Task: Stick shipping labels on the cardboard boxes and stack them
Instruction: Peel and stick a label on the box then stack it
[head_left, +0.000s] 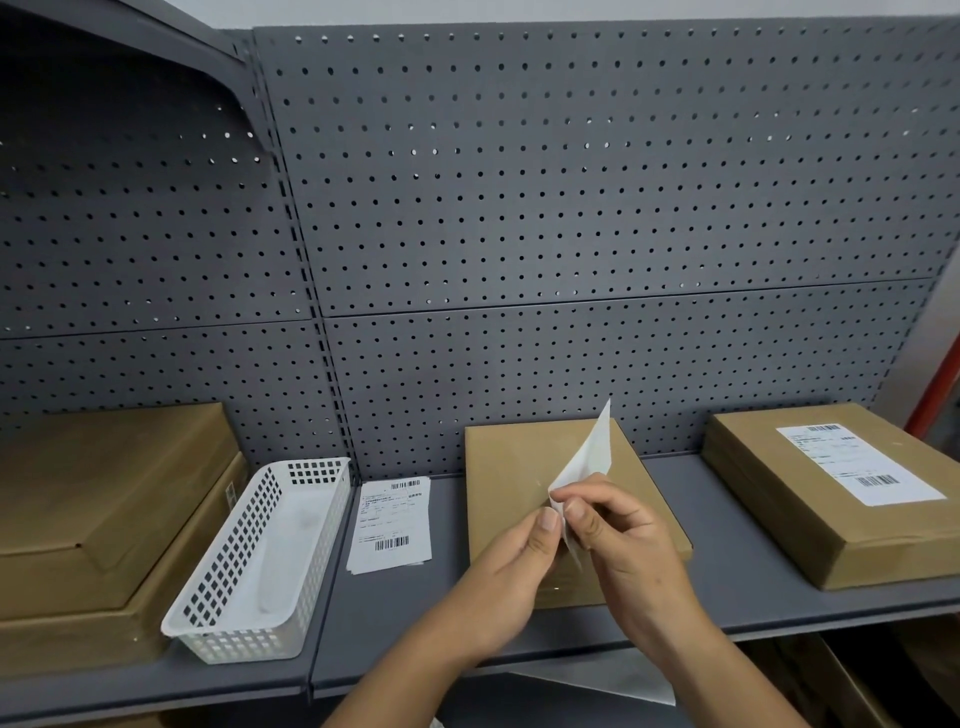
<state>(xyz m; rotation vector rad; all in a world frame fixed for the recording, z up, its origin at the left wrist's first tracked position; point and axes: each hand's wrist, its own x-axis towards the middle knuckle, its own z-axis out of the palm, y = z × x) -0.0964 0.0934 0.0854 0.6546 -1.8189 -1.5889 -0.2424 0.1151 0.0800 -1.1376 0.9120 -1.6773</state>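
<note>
Shipping label (587, 462): thin, limp, likely tacky sheet, pinched at its lower corner between fingers of left hand (511, 577) and right hand (626, 540), held above unlabelled cardboard box (511, 467) on shelf (395, 613); best handled by corners.

The hands (571, 545) hide part of the middle box (511, 488); label print (390, 519) is unreadable.
</note>
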